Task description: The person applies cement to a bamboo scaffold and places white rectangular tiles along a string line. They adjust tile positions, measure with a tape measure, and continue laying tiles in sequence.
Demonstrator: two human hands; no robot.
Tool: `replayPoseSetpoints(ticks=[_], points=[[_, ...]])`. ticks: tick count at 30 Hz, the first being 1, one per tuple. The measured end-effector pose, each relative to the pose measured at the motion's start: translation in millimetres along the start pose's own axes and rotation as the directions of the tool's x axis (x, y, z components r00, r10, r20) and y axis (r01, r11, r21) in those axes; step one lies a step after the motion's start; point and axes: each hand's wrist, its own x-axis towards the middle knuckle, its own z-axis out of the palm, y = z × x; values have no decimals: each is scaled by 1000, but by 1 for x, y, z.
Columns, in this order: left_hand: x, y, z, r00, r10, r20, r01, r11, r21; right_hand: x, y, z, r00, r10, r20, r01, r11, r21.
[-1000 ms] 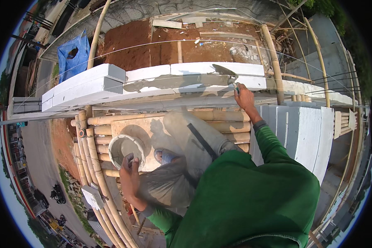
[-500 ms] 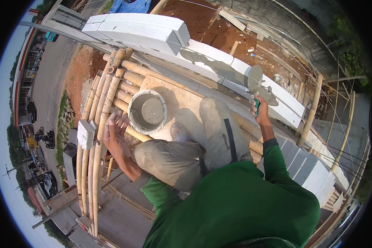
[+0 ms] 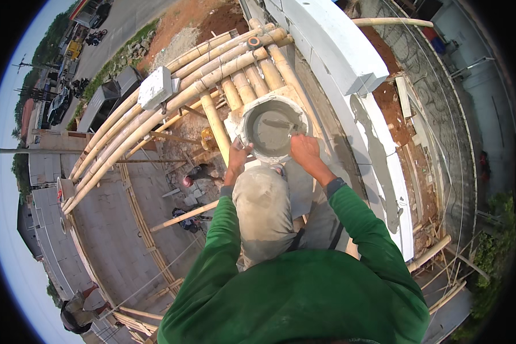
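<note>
Trowel (image 3: pixel 276 123) moved: was over the wall half a second ago, now its blade is down in the bucket (image 3: pixel 248 121). Left hand, spread beside the bucket before, is now at its lip; view has swung, so the wall sits on the right of the frame.

Right hand (image 3: pixel 305 150): closed round the trowel handle, at the bucket's right edge. Left hand (image 3: pixel 239 156): fingers curled, looks like a grip on the lower-left rim; exact finger contact partly hidden. Bucket is upper centre of the frame, upright, with grey mortar (image 3: pixel 264 136) well below the rim.

Further out: bucket is on the bamboo platform (image 3: pixel 257 80), just ahead of the knee (image 3: pixel 264 200). White block wall (image 3: pixel 332 40) runs top centre to right, mortar strip (image 3: pixel 378 155) along the lower course. Small block (image 3: pixel 155 89) lies on the bamboo rails, upper left. Workers below: one mid-left (image 3: pixel 198 172), one lower left (image 3: pixel 77 312).

Risks, my read: levering the blade against the bucket side with a slack left hand could tip or slide it. Overfilled blade could shed mortar on the way out. Loose-looking block could drop if the rails get knocked, people underneath.
</note>
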Motion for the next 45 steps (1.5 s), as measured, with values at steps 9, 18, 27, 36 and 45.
replayPoseSetpoints(ticks=[9, 18, 27, 36, 45], points=[[-21, 34, 48, 999, 23, 41, -26, 996, 90, -17, 3, 8, 893, 133, 431, -441, 455, 774], [2, 9, -13, 967, -211, -142, 210, 977, -21, -77, 45, -34, 910, 182, 372, -386, 48, 921], [-47, 134, -12, 983, 78, -167, -74, 997, 32, -122, 231, -66, 783, 621, -46, -471, 639, 608], [-206, 272, 214, 737, 525, 427, -635, 754, 169, -64, 324, -55, 679, 700, -222, -448, 634, 630], [-168, 209, 245, 911, 217, 351, -325, 902, 285, -159, 320, -33, 612, 782, -121, -372, 419, 828]])
